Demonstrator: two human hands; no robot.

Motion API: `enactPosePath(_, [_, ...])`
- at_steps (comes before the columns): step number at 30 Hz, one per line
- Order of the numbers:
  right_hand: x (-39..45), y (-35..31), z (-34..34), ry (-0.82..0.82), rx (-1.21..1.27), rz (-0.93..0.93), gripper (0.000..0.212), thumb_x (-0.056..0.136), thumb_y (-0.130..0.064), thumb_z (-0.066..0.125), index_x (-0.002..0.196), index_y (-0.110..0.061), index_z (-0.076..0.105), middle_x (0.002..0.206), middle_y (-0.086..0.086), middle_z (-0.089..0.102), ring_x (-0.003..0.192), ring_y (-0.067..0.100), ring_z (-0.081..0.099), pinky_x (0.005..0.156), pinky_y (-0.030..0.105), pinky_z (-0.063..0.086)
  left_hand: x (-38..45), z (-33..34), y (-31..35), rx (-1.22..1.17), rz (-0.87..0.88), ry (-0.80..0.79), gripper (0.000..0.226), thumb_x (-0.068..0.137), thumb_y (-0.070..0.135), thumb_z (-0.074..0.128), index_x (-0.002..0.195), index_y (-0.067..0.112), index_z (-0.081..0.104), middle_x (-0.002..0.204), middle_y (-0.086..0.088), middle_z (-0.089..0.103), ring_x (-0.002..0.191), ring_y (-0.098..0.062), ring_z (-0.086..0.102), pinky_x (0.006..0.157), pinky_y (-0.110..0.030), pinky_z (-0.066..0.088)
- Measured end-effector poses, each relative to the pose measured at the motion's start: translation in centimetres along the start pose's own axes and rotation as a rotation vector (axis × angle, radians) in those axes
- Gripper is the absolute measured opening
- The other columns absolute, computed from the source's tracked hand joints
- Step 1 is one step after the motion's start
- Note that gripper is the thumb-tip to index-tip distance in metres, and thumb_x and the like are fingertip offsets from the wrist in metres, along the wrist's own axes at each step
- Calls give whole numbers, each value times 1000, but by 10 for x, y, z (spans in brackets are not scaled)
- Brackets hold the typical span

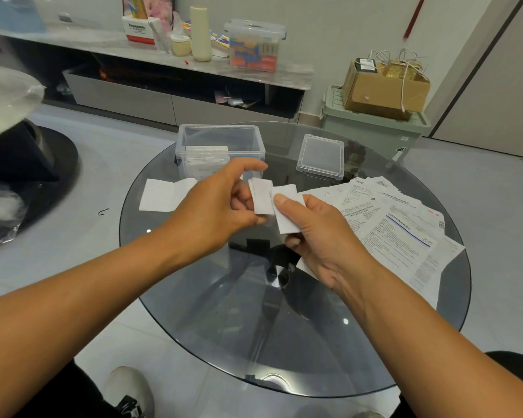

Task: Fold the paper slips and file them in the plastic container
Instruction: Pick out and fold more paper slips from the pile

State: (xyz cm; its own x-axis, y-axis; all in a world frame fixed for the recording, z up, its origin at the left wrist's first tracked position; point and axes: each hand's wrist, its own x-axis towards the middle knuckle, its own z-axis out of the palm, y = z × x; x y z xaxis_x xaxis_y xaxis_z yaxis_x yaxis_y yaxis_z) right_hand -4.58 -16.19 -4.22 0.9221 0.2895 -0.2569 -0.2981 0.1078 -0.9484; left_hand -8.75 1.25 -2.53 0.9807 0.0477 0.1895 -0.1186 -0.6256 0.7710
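A white folded paper slip (264,196) is seen. The plastic container (221,149) is rendered clear, as is its lid (320,156). The tabletop (212,312) is tinted smoky grey. The spread sheets (399,233) are printed black on white, one crossed by a blue stripe.

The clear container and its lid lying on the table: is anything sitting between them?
No. In the head view, only bare glass table shows between the open plastic container and the lid; the printed sheets lie nearer the person.
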Motion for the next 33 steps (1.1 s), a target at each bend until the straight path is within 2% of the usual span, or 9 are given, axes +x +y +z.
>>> enactPosePath(3, [-1,0,0,18,-33,-60,23,94,-23,75,113,-12,71,92,4,78,68,7,70,55,21,51,-2,1,4,-169,-101,-8,80,85,7,80,146,38,38,101,15,68,86,-5,73,76,-18,59])
enactPosePath(7, [0,3,-1,62,-106,-107,21,92,-29,77,110,-18,74,100,5,79,93,22,76,86,41,62,3,-1,12,-800,-414,-6,63,94,-9,59,145,24,43,123,-8,70,98,-19,76,79,-30,63])
enactPosePath(11, [-1,3,-1,48,-145,-132,20,93,-29,76,110,-18,74,103,3,79,100,24,75,94,46,60,5,-6,8,-1150,-606,-123,30,103,11,52,131,3,58,122,-26,69,106,-37,72,90,-40,59])
enactPosePath(16, [-2,3,1,9,-214,-157,26,95,-31,72,118,-19,72,110,0,78,103,19,74,96,43,60,5,-7,3,-1118,-600,-219,41,104,39,51,132,11,60,120,-20,72,109,-30,71,91,-36,58])
enactPosePath(19, [-1,5,2,-22,-234,-154,28,96,-33,71,121,-20,70,111,0,78,103,19,74,97,45,59,6,-4,1,-1082,-621,-237,50,100,54,48,127,15,64,119,-15,73,94,-24,72,83,-31,59])
enactPosePath(23, [-2,5,3,-90,-265,-145,27,97,-35,69,121,-22,70,109,0,78,103,20,74,97,44,59,5,-4,-2,-1098,-698,-244,36,99,37,58,121,11,69,112,-15,73,78,-17,69,68,-23,57])
enactPosePath(27, [-2,7,4,-89,-243,-123,21,98,-31,68,116,-20,72,107,0,78,105,24,73,97,43,59,5,-2,-3,-1101,-670,-169,26,98,12,62,122,4,67,112,-17,75,90,-21,75,71,-25,63])
enactPosePath(30, [2,8,3,-25,-203,-93,20,97,-27,70,113,-16,73,105,5,79,102,25,73,99,51,57,5,0,2,-1091,-623,-127,27,100,13,60,124,2,67,112,-18,75,99,-24,75,75,-29,63])
enactPosePath(33, [3,9,2,15,-181,-77,20,96,-24,72,113,-14,74,105,6,79,101,24,74,99,51,57,4,0,7,-1073,-597,-109,31,102,29,56,119,5,68,112,-18,75,102,-30,74,82,-37,63])
